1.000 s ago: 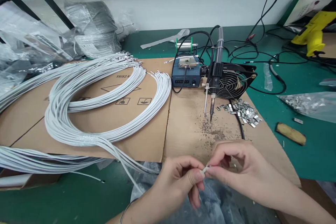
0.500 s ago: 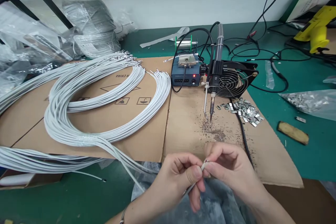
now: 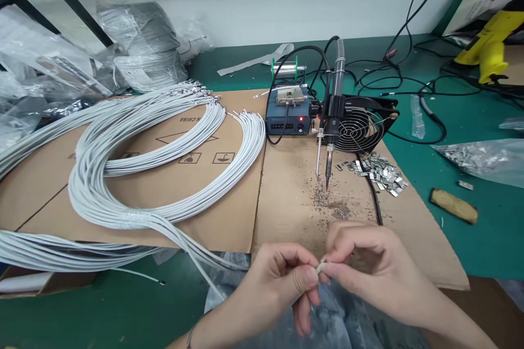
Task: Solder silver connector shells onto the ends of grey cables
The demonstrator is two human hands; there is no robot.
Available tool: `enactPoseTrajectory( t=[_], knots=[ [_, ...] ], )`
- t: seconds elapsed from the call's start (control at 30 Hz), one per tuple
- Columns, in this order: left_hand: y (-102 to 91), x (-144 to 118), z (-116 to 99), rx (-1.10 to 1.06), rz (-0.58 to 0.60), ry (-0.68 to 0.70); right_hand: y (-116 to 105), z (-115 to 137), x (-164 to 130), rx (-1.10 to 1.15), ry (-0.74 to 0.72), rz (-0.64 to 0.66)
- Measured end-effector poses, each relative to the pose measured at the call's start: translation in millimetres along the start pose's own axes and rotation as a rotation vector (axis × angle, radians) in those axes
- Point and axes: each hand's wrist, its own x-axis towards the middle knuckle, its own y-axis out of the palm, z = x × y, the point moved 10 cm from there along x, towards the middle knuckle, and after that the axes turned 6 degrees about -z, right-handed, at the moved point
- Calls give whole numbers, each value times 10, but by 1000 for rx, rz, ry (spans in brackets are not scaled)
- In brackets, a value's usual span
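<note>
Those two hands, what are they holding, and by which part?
A white cable: the left hand pinches it near its end, the right hand at the tip.

Smooth plastic-sheathed cables (image 3: pixel 84 182) coil over matt cardboard (image 3: pixel 229 229); shiny metal connectors (image 3: pixel 387 175) lie heaped near the cardboard's right edge. Beyond that edge, a rough sponge-like block (image 3: pixel 453 205) sits on the smooth desk (image 3: pixel 491 251). Toward the desk's back edge, wrinkled clear plastic wrap (image 3: pixel 141 27) looks glossy and spooled wire (image 3: pixel 287 70) metallic.

On the cardboard (image 3: pixel 286 196), the cable bundle (image 3: pixel 88 174) lies left of the soldering iron (image 3: pixel 333 120) and the connectors (image 3: pixel 385 173) right of it.
</note>
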Motion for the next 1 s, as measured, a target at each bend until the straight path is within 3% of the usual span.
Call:
enactPoseTrajectory(
  t=[0.17,0.3,0.43,0.57,1.0],
  knots=[
    [102,8,-20,-71,57,9,23,-108,-48,359,-72,-96],
    [137,17,-65,-94,68,15,-182,-166,-115,555,-102,-181],
    [2,14,-164,-52,-55,74,-347,-157,-166,336,-75,-220],
    [-88,-37,-226,119,-161,127,-255,-273,-164,85,101,-196],
    [-32,-46,-293,488,-183,160,-182,-224,-133,-179,120,-189]
  ],
)
